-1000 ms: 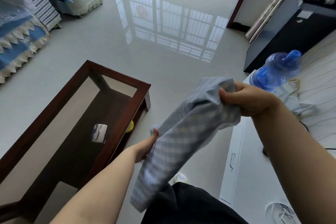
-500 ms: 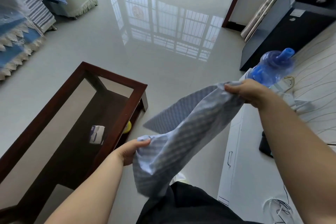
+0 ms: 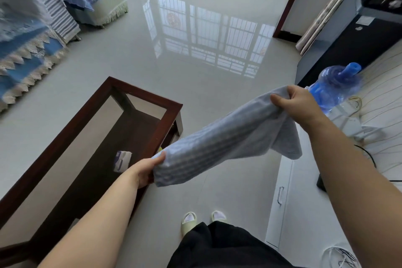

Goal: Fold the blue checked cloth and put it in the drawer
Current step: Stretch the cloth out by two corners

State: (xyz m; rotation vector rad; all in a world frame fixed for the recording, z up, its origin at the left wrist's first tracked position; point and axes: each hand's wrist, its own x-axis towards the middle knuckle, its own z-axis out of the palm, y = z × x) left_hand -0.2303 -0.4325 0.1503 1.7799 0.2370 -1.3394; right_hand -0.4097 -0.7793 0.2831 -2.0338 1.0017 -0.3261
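The blue checked cloth hangs stretched in the air between my two hands, above the floor. My left hand grips its lower left end, with the fingers curled round the edge. My right hand pinches the upper right end, and a loose flap hangs below that hand. A white cabinet with closed drawer fronts and a metal handle stands at the lower right.
A dark wooden glass-topped coffee table stands to the left, with a small box on its lower shelf. A blue water bottle lies on the cabinet top among cables. My slippered feet stand on the glossy floor.
My hands have moved apart and pulled the cloth out from a bunched drape into a long taut band. The left hand went lower and to the left.
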